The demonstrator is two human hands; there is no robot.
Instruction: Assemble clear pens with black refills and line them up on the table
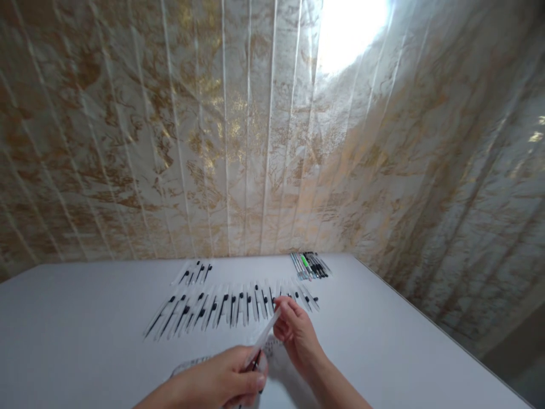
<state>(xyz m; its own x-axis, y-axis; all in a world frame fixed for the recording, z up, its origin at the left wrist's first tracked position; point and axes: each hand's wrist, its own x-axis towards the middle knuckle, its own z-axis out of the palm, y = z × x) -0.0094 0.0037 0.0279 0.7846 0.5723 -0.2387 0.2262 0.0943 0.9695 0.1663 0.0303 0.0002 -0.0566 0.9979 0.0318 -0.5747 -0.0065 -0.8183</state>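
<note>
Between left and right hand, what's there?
In the head view, a translucent strip spans from the left hand to the right hand; behind it, partly hidden, shows something with dark print.

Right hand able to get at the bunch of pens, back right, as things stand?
Probably, once it lets go: the right hand seems to pinch a pale sleeve, and only low, flat-lying packets lie toward the bunch of pens.
</note>
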